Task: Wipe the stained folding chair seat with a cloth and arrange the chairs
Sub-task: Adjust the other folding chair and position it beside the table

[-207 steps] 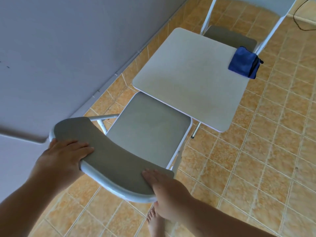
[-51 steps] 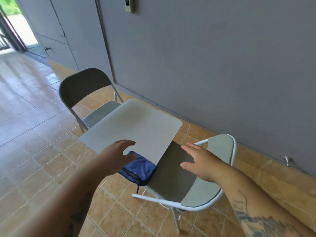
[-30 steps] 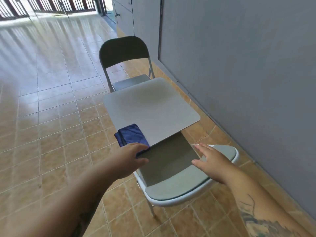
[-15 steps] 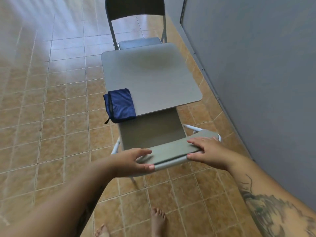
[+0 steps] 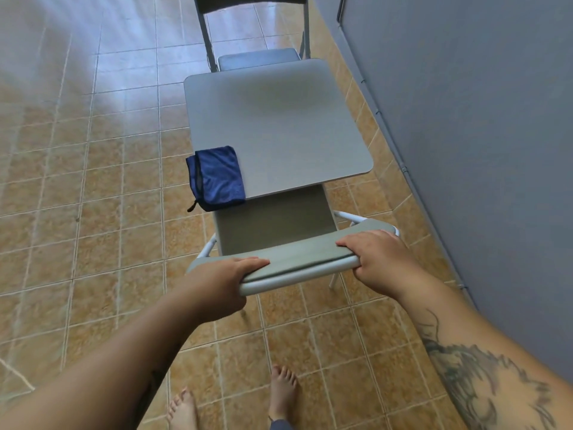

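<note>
A grey folding chair stands right in front of me, its seat (image 5: 273,223) partly tucked under a small grey table (image 5: 279,125). My left hand (image 5: 223,283) grips the left end of the chair's backrest (image 5: 297,259), and my right hand (image 5: 378,259) grips the right end. A folded blue cloth (image 5: 217,178) lies on the table's near left corner, overhanging the edge. A second folding chair (image 5: 257,58) faces me at the table's far side, seat partly under the table. No stain shows on the visible seat parts.
A grey wall (image 5: 465,119) runs along the right, close to the table and chairs. Orange tiled floor (image 5: 93,212) stretches to the left and behind me. My bare feet (image 5: 282,395) stand on the tiles just behind the near chair.
I have come around behind the near chair. Both hands closed fully around its backrest, and the view has tilted further down onto the table.
</note>
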Available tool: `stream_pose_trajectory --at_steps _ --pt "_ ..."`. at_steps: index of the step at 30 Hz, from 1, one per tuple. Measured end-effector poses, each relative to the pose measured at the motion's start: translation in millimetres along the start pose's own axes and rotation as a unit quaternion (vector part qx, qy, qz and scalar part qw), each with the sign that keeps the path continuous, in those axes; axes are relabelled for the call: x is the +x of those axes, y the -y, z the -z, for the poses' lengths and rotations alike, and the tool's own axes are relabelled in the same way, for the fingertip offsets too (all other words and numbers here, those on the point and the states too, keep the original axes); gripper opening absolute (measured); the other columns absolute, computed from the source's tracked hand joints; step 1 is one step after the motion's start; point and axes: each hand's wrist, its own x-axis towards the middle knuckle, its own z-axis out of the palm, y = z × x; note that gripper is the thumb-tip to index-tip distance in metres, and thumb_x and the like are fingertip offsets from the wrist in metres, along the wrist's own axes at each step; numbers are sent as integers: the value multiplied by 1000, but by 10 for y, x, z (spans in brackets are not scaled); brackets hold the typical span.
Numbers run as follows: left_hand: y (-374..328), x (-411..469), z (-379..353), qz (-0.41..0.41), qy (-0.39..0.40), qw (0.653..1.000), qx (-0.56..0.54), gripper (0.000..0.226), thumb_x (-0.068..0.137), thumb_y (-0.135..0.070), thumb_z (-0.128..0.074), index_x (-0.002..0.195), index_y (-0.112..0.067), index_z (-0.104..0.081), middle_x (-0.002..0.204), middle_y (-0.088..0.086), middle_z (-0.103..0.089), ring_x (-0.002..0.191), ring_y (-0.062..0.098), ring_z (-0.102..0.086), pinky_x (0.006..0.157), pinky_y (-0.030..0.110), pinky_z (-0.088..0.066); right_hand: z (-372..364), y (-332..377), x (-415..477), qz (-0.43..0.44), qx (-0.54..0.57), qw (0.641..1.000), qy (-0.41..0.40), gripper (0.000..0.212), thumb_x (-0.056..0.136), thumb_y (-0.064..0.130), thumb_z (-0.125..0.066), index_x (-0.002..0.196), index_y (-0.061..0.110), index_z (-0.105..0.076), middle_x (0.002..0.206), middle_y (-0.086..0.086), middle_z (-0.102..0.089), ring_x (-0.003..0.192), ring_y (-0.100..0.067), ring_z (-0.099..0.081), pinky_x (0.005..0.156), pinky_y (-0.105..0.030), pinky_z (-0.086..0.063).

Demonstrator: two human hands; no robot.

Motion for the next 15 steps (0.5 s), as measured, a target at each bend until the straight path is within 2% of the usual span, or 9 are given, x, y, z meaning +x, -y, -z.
stream_pose_trajectory --at_steps 3,6,11,15 --pt "-23 98 64 0 -2 1000 10 74 79 -17 -57 140 -50 -32 141 -21 -48 123 9 -51 90 24 -46 3 -83 109 -10 7 1000 5 50 81 22 -60 126 41 -54 123 14 -60 115 -19 -49 101 -41 -40" --pt "-44 185 125 7 10 1000 9 75 79 -16 -57 139 -52 -31 138 -18 -52 119 10 -53 91 27 -45 41 -114 182 -17 11 1000 2 50 80 19 -58 125 42 -55 121 11 -62 113 -21 -51 96 -44 -44" --pt "-52 291 211 15 44 999 -3 78 78 -15 -61 139 -52 -32 126 -11 -58 95 9 -53 77 25 -49 75 -139 250 -30 19 999 6 53 79 18 -59 126 42 -55 121 9 -62 112 -23 -51 94 -47 -46" --pt "-39 300 235 17 55 998 -8 79 77 -14 -62 140 -50 -32 121 -9 -60 91 10 -51 79 27 -48 99 -131 277 -31 15 999 16 55 78 20 -60 128 43 -53 119 8 -63 112 -22 -52 94 -48 -47"
